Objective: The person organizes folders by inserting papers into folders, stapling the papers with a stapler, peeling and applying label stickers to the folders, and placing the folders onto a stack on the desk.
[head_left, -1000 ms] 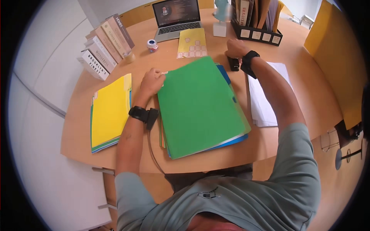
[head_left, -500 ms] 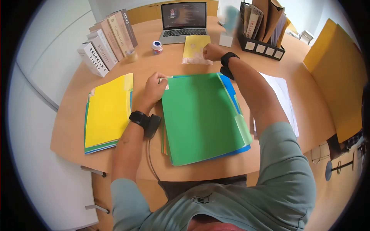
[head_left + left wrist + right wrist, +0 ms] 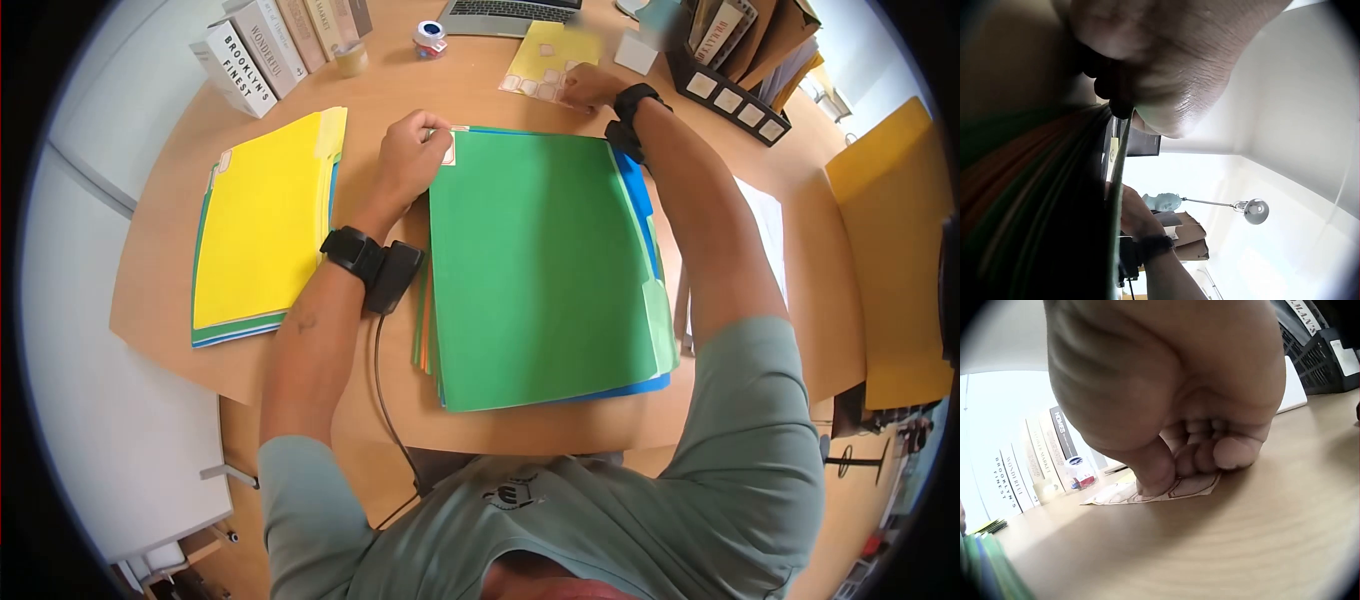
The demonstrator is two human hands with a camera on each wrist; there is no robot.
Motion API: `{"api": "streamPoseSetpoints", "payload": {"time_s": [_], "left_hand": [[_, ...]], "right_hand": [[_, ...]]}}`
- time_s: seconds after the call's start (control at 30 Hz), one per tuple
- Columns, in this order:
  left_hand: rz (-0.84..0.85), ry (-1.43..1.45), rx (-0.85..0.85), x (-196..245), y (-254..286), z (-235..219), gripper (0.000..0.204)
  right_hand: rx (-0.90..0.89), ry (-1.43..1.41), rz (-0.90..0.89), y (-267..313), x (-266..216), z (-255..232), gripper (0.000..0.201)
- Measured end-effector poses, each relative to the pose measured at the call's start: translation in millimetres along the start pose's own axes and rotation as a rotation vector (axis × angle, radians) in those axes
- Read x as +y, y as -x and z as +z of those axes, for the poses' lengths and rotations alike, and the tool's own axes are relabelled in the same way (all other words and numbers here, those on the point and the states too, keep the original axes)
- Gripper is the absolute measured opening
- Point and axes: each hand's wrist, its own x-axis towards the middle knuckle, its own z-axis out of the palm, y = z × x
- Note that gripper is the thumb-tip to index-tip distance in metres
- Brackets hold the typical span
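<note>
A green folder [image 3: 545, 270] lies on top of a stack of coloured folders, with a small white label [image 3: 449, 149] at its upper left corner. My left hand [image 3: 412, 155] grips that corner beside the label. In the left wrist view, the folder's edge [image 3: 1120, 206] runs up into the curled fingers. Beyond the stack is a yellow sticker sheet [image 3: 553, 55] bearing several outlined labels. My right hand [image 3: 592, 88] is at its near right corner, fingers curled. The right wrist view has the thumb and fingers pinching the sheet's edge [image 3: 1116, 499].
A second folder pile topped by a yellow folder [image 3: 265, 220] lies left. White papers [image 3: 765, 230] lie right, partly under my right arm. Behind stand books [image 3: 265, 45], a tape dispenser [image 3: 430, 40], a laptop [image 3: 507, 17] and a black file holder [image 3: 730, 100]. A cable [image 3: 382, 390] trails from my left wrist.
My right hand has moved left from beside the sticker sheet onto its near corner. The green folder, tilted earlier, has settled squarer on the stack. My left hand stays at its corner.
</note>
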Motion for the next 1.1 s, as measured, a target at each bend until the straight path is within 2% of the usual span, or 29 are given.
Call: {"api": "streamPoseSetpoints", "payload": {"time_s": [0.13,0.23,0.33,0.4,0.53,0.63,0.73,0.77,0.87,0.93,1.0,1.1], "left_hand": [[-0.041,0.1,-0.041,7.1,1.3,0.9,0.019],[-0.038,0.165,-0.059,8.8,1.0,1.8,0.02],[-0.023,0.168,-0.045,10.4,3.4,2.8,0.02],[-0.002,0.175,-0.011,6.2,2.1,2.3,0.02],[-0.14,0.159,-0.061,17.1,6.6,-2.8,0.017],[-0.138,0.217,-0.057,9.8,4.7,-2.8,0.016],[-0.137,0.267,-0.061,9.4,3.2,-5.3,0.017],[-0.127,0.282,-0.06,4.4,2.0,-4.7,0.017],[-0.108,0.315,-0.044,5.6,3.7,-4.4,0.017],[-0.105,0.345,-0.032,7.7,4.6,-3.8,0.017],[-0.113,0.382,-0.024,8.1,2.7,-4.9,0.018],[-0.142,0.488,-0.004,18.5,7.1,-2.9,0.021]], "right_hand": [[-0.01,-0.01,0.02,19.2,-17.5,-8.4,0.022],[-0.043,0.155,-0.092,12.1,-12.0,-8.9,0.02],[-0.014,0.09,-0.061,24.0,-19.7,-9.1,0.016],[-0.04,0.066,-0.107,9.2,-5.2,-7.3,0.013],[-0.013,-0.187,-0.072,8.8,5.9,-0.6,0.008],[0.023,-0.135,-0.184,-13.1,25.4,7.5,0.014],[0.385,0.031,-0.292,21.0,-9.8,2.8,0.018],[0.372,0.044,-0.193,46.9,-44.8,-11.8,0.023],[0.392,-0.035,-0.348,64.8,-100.5,-24.0,0.027],[0.274,-0.217,-0.653,70.9,-129.6,-6.0,0.025],[0.304,-0.116,-0.683,92.2,-162.8,11.9,0.026],[0.221,-0.032,-0.601,105.9,-190.1,25.9,0.022]]}}
